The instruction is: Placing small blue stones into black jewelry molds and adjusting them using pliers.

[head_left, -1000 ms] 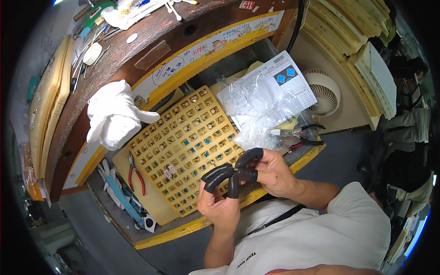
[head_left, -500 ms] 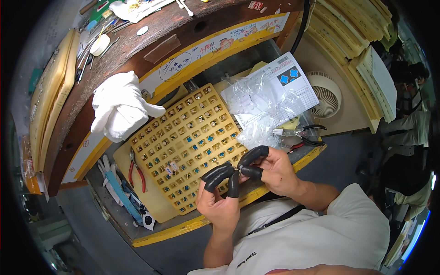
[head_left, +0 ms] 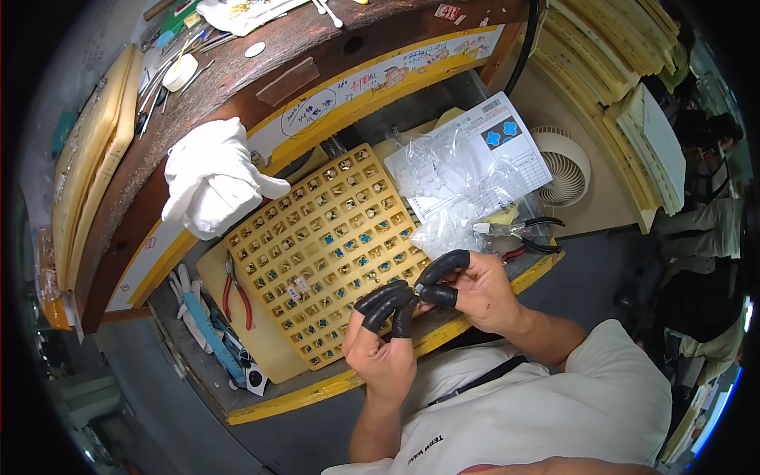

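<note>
My left hand [head_left: 380,340] and my right hand [head_left: 473,294], with black finger covers, meet in closed pinches over the lower right of a yellow grid tray [head_left: 309,249] of small metal pieces, some with blue clover shapes. My right hand pinches a tiny metal piece [head_left: 419,289]; my left fingertips close right beside it, what they hold too small to make out. Red-handled pliers [head_left: 247,313] lie left of the tray. Right of it are plastic bags [head_left: 443,233] on a printed sheet [head_left: 522,162] and black-handled pliers [head_left: 526,245].
A white cloth glove [head_left: 210,174] hangs by the wooden bench [head_left: 301,55], which holds tools. Blue and white items [head_left: 210,332] fill the left corner. A fan [head_left: 558,166], stacked boards [head_left: 649,150] and a person in grey trousers [head_left: 701,222] are at the right.
My hands have drawn slightly apart at the fingertips since a second ago, both still pinched. The bench and tray appear a little further right in the picture.
</note>
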The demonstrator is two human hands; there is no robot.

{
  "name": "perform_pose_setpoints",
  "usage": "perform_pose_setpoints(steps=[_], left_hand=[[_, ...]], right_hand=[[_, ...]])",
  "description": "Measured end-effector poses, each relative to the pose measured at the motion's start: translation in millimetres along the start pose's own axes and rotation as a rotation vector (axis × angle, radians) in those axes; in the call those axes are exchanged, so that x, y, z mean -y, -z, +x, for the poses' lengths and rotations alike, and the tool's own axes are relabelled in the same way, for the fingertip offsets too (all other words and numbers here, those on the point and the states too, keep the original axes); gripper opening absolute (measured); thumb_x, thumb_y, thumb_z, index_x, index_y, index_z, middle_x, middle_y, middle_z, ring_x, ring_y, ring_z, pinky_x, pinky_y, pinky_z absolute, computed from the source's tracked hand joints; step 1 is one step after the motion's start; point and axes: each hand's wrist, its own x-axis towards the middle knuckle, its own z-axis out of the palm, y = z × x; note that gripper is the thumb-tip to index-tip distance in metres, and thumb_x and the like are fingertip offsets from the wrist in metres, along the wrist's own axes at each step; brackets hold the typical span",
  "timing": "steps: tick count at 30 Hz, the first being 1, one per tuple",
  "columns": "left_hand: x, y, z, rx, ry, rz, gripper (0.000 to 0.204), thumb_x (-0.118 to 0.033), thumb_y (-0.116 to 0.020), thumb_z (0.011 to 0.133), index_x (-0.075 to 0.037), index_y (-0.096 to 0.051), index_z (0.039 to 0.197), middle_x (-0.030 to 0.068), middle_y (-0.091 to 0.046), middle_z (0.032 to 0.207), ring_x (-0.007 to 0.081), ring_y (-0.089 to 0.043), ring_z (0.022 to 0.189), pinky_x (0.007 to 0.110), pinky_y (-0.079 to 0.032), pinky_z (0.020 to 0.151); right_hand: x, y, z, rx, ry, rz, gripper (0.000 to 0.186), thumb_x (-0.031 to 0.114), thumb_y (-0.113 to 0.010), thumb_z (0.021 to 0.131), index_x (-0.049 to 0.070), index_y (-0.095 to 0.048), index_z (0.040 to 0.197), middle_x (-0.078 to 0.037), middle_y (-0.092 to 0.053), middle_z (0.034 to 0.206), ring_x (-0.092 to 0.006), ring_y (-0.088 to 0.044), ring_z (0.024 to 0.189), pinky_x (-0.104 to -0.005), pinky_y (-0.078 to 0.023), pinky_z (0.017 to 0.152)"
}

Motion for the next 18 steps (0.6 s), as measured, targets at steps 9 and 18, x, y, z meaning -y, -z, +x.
perform_pose_setpoints(steps=[9,18], left_hand=[[1,6,5,0.074,-0.086,0.041,0.029,0.02,-0.059,0.071,0.007,-0.07,0.094,0.0158,-0.069,0.093,0.0255,-0.067,0.085,0.031,-0.052,0.08],[3,4,7,0.084,0.023,-0.031,0.029,0.02,-0.057,0.072,0.006,-0.071,0.093,0.0135,-0.07,0.092,0.0209,-0.068,0.085,0.028,-0.052,0.079]], right_hand=[[11,-1,0,0.033,0.066,-0.251,0.017,-0.01,-0.064,0.088,-0.006,-0.066,0.104,-0.01,-0.069,0.096,-0.0149,-0.067,0.09,-0.0286,-0.058,0.081],[19,4,8,0.107,0.06,-0.395,0.019,-0.014,-0.064,0.084,-0.005,-0.069,0.1,-0.008,-0.068,0.099,-0.0124,-0.066,0.091,-0.0262,-0.055,0.081]])
